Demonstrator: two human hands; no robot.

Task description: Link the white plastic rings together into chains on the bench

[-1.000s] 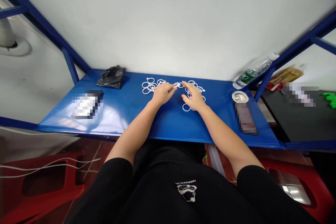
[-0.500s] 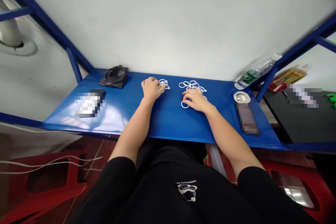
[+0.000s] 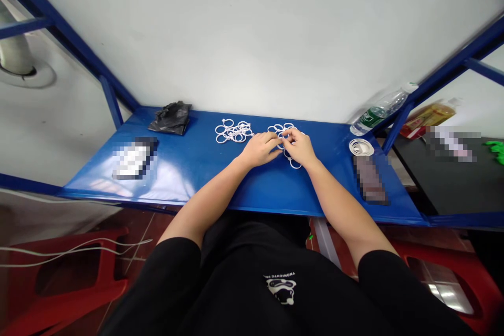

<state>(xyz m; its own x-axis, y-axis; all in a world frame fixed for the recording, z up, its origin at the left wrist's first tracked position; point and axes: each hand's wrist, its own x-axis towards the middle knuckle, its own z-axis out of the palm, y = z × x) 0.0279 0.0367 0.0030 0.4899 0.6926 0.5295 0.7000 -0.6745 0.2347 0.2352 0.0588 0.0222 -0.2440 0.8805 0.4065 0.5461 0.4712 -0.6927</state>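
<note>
My left hand (image 3: 260, 149) reaches across to meet my right hand (image 3: 298, 148) over the right-hand group of thin white rings (image 3: 294, 164) on the blue table. The fingertips of both hands come together at a white ring (image 3: 280, 146), which is partly covered by the fingers. Thumb and fingers of my right hand are pinched on it, and my left fingers close on its near side. To the left lies a loose pile of white rings (image 3: 232, 131), several with a small knob or eyelet, overlapping one another.
On the blue table (image 3: 205, 163) lie a crumpled black bag (image 3: 172, 117), a blurred dark item (image 3: 136, 158), a coiled white cable (image 3: 361, 147) and a blurred phone-like object (image 3: 370, 178). A plastic water bottle (image 3: 378, 114) leans at the back right. Red stools (image 3: 104, 268) stand below.
My left hand has left the left-hand pile and moved right to meet my right hand. The left pile is now uncovered. My right hand has shifted slightly and its fingers have drawn together.
</note>
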